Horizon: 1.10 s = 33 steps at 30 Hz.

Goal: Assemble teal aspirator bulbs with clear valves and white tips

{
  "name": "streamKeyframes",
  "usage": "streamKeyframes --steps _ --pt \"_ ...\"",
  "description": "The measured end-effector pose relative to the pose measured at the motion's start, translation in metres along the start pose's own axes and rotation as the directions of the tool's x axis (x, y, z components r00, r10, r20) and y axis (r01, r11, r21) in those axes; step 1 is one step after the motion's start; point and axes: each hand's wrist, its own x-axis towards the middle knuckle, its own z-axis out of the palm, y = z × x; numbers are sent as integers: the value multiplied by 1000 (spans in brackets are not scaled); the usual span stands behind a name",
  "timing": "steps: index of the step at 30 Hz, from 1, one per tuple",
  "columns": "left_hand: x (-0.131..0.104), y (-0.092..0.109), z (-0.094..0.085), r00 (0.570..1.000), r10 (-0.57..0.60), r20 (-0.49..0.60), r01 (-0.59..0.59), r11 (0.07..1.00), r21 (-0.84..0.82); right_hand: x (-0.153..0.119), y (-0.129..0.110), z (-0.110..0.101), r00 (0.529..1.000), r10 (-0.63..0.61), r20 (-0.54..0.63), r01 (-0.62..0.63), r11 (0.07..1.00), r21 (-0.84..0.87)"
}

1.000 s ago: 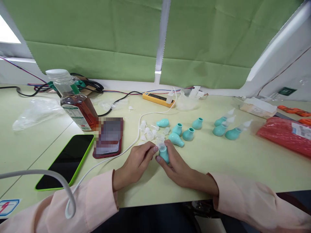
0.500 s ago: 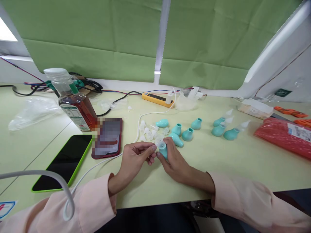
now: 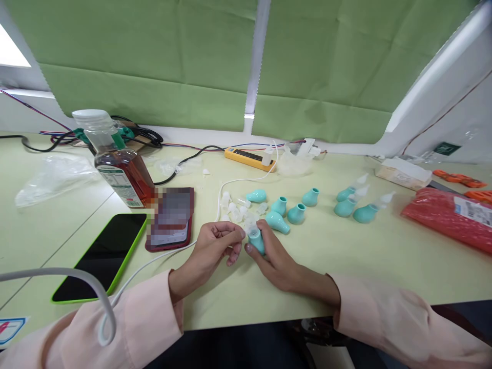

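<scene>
The right hand (image 3: pixel 279 259) grips a smooth, rounded teal bulb (image 3: pixel 255 243); the left hand (image 3: pixel 211 251) curls beside it, whether pinching anything unclear.

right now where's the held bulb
In the head view, the bulb sits below centre in the right hand, with the left hand close on its left and pale pieces just beyond.
</scene>
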Motion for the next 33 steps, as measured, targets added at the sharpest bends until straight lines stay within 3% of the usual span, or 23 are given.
streamKeyframes --steps 6,9,12,18,22,25,27,29,31,33 --pt "2 6 -2 993 -94 77 101 990 -95 0 -8 -4 986 126 109 -150 956 251" --pt "6 9 -6 983 -128 132 147 978 -147 4 -9 -8 966 199 164 -251 867 430" --pt "11 11 -10 991 -100 84 107 990 -86 7 -5 -10 954 240 179 -299 786 541" --pt "27 4 -22 982 27 -187 -2 991 135 8 1 -8 968 235 89 -249 842 479" --pt "32 2 -26 972 45 -231 -9 988 154 7 -1 -8 981 190 45 -192 899 395" --pt "28 4 -24 957 171 -234 -118 968 223 6 -3 -9 989 137 57 -148 953 263" --pt "23 4 -21 942 285 -177 -212 915 344 5 -5 -9 993 101 56 -110 979 174" --pt "16 4 -17 935 355 -15 -299 807 510 4 -5 -8 998 65 24 -67 990 120" --pt "12 3 -13 926 337 169 -361 664 654 3 -7 -8 999 35 14 -36 994 106" --pt "10 1 -11 942 251 224 -336 643 688 3 -8 -8 999 20 45 -25 994 111"
